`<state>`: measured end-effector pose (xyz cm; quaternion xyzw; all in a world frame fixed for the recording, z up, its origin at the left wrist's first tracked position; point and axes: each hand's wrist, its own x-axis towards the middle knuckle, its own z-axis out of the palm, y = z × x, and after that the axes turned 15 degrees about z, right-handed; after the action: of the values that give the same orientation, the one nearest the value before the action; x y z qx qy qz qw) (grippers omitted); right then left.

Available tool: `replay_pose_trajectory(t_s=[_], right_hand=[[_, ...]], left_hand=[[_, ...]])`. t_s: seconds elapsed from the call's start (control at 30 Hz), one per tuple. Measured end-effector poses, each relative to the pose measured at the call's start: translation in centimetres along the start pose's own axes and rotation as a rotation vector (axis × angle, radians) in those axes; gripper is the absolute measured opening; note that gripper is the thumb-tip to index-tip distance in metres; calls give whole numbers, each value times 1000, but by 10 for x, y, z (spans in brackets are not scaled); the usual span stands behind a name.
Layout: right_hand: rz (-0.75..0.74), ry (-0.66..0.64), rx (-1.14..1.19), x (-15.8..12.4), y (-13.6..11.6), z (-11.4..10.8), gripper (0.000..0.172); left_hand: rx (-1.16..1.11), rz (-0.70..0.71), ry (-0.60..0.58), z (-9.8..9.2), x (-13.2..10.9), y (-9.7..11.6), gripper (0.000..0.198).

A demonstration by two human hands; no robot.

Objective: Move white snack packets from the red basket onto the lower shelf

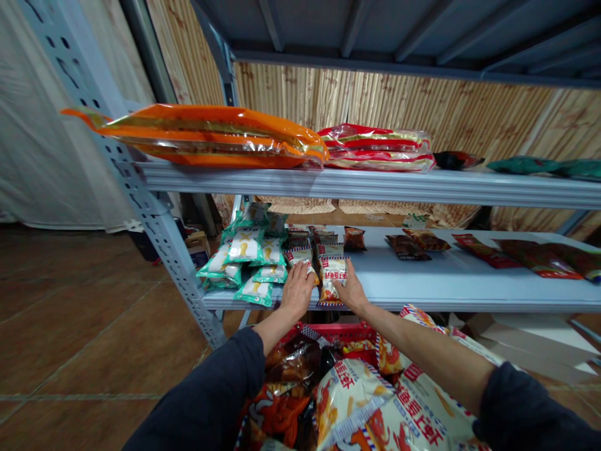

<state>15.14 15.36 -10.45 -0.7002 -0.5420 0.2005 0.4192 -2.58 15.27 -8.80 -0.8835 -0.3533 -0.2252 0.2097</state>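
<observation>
1. The left hand (297,291) and right hand (351,291) sit side by side at the front edge of the lower shelf (446,282), in the lower middle of the frame. They are apart, with a narrow gap between them.
2. The right hand is against a white-and-red packet (333,280), which stands tilted at the shelf's edge. The left hand lies over the neighbouring stack of packets (300,260). Neither hand is plainly clamped on anything, and this view cannot settle whether either one grips.
3. Both forearms reach out from dark sleeves (200,391) over a red basket (338,333), which sits just below the shelf edge, probably so that it stands within easy reach. It is heaped with large snack bags (350,401).
4. The lower shelf's packets appear grouped by kind, probably to keep like with like. Green-and-white packets (246,247) lie left of the hands, and dark packets (407,247) and red packets (539,260) lie to the right. Overlapping them seems to keep each group compact.
5. The upper shelf (375,186) carries an orange bag (201,138) at upper left, a red-and-clear bag (378,149) at top centre, and teal packets (523,165) at the right.
6. A perforated steel upright (150,210) braces the shelves at left, with a tiled floor (79,326) beyond it.
</observation>
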Motion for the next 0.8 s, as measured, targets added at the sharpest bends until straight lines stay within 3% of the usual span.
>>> replay_pose_trajectory(t_s=[0.57, 0.7, 0.8], right_hand=[[32, 16, 44, -4, -6, -6, 70], [49, 24, 89, -2, -9, -12, 69], [63, 34, 153, 4, -14, -19, 70]], left_hand=[[-62, 7, 8, -5, -2, 2, 39], [-151, -8, 61, -15, 3, 7, 35], [-316, -125, 137, -25, 12, 16, 34]])
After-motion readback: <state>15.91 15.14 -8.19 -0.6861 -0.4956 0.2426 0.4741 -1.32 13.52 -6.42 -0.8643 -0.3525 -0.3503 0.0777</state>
